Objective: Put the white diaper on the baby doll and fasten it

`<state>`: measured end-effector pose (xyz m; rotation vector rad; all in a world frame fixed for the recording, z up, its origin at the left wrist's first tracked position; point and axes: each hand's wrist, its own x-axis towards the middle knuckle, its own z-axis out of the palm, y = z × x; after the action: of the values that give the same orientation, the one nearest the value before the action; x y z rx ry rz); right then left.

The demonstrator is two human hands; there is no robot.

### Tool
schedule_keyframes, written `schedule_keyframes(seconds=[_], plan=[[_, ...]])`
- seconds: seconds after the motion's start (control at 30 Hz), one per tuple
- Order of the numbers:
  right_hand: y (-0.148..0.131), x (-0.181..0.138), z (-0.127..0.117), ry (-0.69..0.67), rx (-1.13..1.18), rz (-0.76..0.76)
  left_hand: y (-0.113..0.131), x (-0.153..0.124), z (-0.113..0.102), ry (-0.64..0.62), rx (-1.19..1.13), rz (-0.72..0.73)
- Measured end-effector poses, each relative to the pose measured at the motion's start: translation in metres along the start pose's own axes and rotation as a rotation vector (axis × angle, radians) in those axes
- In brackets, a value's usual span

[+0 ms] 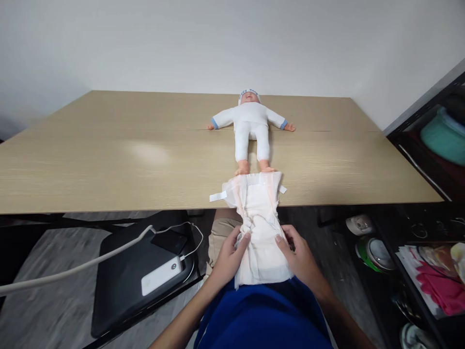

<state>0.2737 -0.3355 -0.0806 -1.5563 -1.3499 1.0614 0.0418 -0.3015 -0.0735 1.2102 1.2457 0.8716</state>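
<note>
A white diaper (262, 223) is spread open, its far end on the table's front edge and its near end over my lap. My left hand (232, 252) grips the diaper's left side, thumb on top and fingers beneath. On the opposite side my right hand (296, 249) holds it the same way. One fastening tab (218, 196) sticks out to the left at the far end, and a second tab (283, 189) shows at the right. Just beyond the diaper lies a baby doll (251, 121) on its back, in white clothes with blue cuffs, arms spread, feet toward me.
The wooden table (145, 169) reaches back to a pale wall. At the lower left a black stool (119, 271) carries a white power bank (161, 276) with a cable and a dark phone (169, 241). Dark shelves on the right hold a teal basin (445, 135) and pink cloth (441, 288).
</note>
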Motion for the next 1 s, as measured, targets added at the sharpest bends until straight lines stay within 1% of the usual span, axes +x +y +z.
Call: schedule_keyframes(seconds=[0.07, 0.17, 0.3, 0.37, 0.43, 0.57, 0.67, 0.73, 0.8, 0.87, 0.93, 1.0], plan=[[0.005, 0.001, -0.001, 0.081, -0.022, -0.071, 0.0, -0.001, -0.001, 0.004, -0.001, -0.005], [0.005, 0.011, -0.006, 0.143, -0.061, -0.163, 0.0, -0.002, -0.001, 0.011, -0.034, -0.034], [-0.009, 0.043, -0.018, 0.229, -0.299, -0.35, -0.002, -0.002, -0.001, 0.021, -0.053, -0.035], [-0.014, 0.063, -0.022, 0.246, -0.422, -0.446, -0.004, -0.001, -0.001, 0.044, -0.06, -0.035], [-0.012, 0.081, -0.023, 0.245, -0.522, -0.512, -0.004, -0.001, -0.002, 0.058, -0.067, -0.037], [0.01, 0.101, -0.027, 0.242, -0.668, -0.523, -0.001, -0.002, -0.002, 0.043, -0.064, -0.036], [0.028, 0.106, -0.042, 0.297, -0.714, -0.5, 0.002, -0.002, -0.002, 0.052, -0.071, -0.039], [0.031, 0.107, -0.054, 0.354, -0.742, -0.476, 0.003, -0.002, -0.002, 0.055, -0.076, -0.041], [0.025, 0.105, -0.063, 0.407, -0.758, -0.467, 0.003, -0.002, -0.001, 0.051, -0.078, -0.044], [0.011, 0.101, -0.064, 0.449, -0.745, -0.495, 0.001, -0.002, 0.0, 0.048, -0.085, -0.049], [-0.008, 0.093, -0.056, 0.449, -0.707, -0.553, 0.0, -0.002, 0.002, 0.048, -0.105, -0.055], [-0.031, 0.086, -0.042, 0.387, -0.671, -0.606, 0.0, -0.003, 0.004, 0.05, -0.121, -0.066]])
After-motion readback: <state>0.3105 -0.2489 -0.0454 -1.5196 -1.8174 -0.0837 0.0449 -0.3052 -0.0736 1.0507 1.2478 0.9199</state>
